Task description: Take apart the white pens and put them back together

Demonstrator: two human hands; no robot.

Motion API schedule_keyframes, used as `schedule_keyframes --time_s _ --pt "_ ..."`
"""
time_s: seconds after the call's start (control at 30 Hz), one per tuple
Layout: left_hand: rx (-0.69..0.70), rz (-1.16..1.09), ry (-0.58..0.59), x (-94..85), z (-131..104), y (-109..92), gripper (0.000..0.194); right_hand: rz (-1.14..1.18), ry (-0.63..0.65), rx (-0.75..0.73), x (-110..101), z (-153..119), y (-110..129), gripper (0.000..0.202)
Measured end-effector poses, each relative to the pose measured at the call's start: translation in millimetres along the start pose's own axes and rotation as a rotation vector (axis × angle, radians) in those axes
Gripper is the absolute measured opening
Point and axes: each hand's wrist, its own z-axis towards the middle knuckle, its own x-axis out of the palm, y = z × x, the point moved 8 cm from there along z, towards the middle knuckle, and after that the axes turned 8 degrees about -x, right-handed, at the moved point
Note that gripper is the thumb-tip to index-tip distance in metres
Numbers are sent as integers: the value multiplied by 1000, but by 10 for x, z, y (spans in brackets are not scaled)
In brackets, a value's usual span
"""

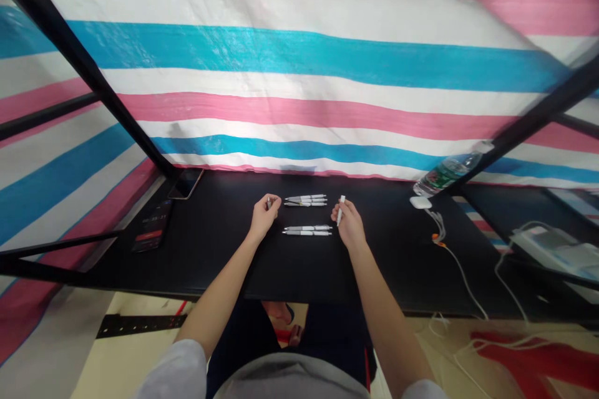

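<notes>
Several white and grey pens lie crosswise on the black table [196,262] in two groups, an upper group [306,201] and a lower pair [307,230]. To the left of the upper group, my left hand [266,213] is closed round a small dark-tipped piece, perhaps part of a pen; most of it is hidden by the fingers. On the other side of the pens, my right hand [349,221] grips a white pen part [341,211] that stands nearly upright between thumb and fingers. Both hands are held apart, close to the table.
Two phones [152,226] [186,183] lie at the left. At the right are a tilted water bottle [444,176], a white charger [420,202] with cables, and a white device [556,252]. Black frame bars and a striped sheet [299,56] surround the table.
</notes>
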Motion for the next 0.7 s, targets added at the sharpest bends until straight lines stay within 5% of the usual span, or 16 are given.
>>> schedule_keyframes --time_s 0.7 --pt "13 29 2 12 -22 -26 25 -263 241 -301 268 -150 289 16"
